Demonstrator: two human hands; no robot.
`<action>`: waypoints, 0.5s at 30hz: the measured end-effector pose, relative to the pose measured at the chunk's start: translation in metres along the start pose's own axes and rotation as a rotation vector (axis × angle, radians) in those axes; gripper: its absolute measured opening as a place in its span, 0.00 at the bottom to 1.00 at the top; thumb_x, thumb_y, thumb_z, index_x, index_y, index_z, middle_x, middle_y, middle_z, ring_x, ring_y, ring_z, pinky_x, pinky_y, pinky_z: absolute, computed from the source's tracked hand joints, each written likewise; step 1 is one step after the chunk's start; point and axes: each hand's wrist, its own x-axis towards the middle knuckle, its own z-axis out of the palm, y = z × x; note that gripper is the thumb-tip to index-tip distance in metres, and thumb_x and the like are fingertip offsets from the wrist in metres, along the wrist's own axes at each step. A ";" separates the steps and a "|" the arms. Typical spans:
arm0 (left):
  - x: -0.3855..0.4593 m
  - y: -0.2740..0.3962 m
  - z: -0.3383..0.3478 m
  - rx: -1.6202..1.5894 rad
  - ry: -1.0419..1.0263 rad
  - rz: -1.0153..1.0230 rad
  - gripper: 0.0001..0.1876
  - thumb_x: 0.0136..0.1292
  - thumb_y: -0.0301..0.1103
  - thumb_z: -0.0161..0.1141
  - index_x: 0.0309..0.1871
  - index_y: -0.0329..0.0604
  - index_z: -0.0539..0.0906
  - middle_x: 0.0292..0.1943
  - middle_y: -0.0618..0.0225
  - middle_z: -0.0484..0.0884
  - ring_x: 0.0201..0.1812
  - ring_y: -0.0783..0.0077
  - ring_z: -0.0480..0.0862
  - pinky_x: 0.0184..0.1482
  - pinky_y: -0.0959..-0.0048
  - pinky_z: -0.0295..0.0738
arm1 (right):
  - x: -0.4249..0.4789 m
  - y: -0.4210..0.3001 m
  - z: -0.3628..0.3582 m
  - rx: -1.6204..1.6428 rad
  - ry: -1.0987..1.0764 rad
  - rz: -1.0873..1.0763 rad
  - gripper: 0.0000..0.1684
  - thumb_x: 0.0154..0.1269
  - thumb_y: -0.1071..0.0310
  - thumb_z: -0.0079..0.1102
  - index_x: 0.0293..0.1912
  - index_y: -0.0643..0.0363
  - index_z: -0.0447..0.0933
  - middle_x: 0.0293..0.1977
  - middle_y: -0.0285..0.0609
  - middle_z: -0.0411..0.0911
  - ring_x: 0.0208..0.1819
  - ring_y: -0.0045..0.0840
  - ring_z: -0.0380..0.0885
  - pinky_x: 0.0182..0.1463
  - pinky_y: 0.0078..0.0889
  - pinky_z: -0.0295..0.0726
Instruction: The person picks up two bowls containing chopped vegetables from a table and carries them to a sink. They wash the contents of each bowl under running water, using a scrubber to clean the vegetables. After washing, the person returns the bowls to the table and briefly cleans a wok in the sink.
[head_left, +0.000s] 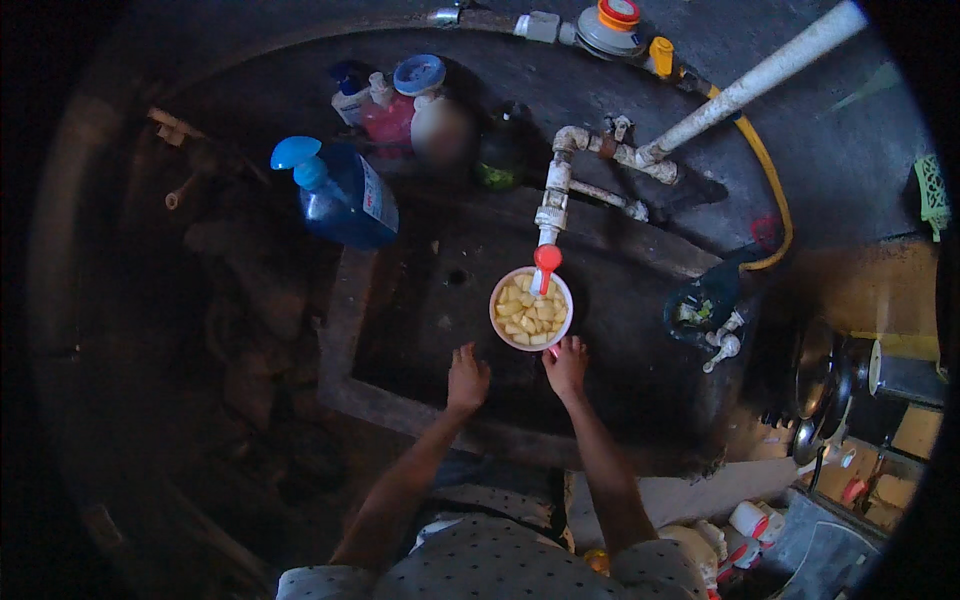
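A light-coloured mug (493, 319) full of chopped pale pieces, perhaps potato, is under the red-handled tap (548, 259) over a dark sink (427, 330). My right hand (568, 367) grips the mug by its handle at the lower right edge. Left of the mug and below it, my left hand (468, 377) hangs over the sink with nothing seen in it; its fingers are loosely bent and apart. Whether water flows from the tap cannot be made out.
A blue pump bottle (349, 199) stands at the sink's upper left corner. More bottles (386, 112) are behind it. White pipes (559, 176) lead to the tap. A dark strainer or bag with scraps (697, 307) lies at right, beside another tap (724, 345). Pans (817, 375) are farther right.
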 end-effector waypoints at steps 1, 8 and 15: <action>0.000 0.000 0.004 -0.026 -0.010 0.022 0.21 0.55 0.25 0.50 0.54 0.33 0.65 0.47 0.43 0.70 0.50 0.43 0.69 0.51 0.55 0.67 | -0.003 -0.009 -0.013 -0.005 0.078 -0.039 0.25 0.50 0.57 0.62 0.45 0.62 0.71 0.48 0.51 0.68 0.50 0.44 0.66 0.52 0.45 0.67; -0.015 0.020 0.003 -0.041 -0.100 0.026 0.21 0.53 0.22 0.51 0.52 0.33 0.64 0.44 0.46 0.68 0.44 0.44 0.73 0.46 0.57 0.72 | 0.037 -0.050 -0.044 -0.011 0.120 -0.373 0.39 0.50 0.53 0.62 0.60 0.57 0.62 0.58 0.55 0.59 0.60 0.49 0.56 0.63 0.53 0.52; -0.020 0.033 -0.016 -0.218 -0.074 0.055 0.23 0.52 0.20 0.50 0.55 0.35 0.65 0.44 0.50 0.68 0.41 0.53 0.76 0.44 0.61 0.73 | 0.085 -0.054 -0.002 -0.229 -0.363 -0.556 0.36 0.50 0.54 0.62 0.61 0.38 0.63 0.68 0.47 0.40 0.69 0.53 0.38 0.63 0.58 0.57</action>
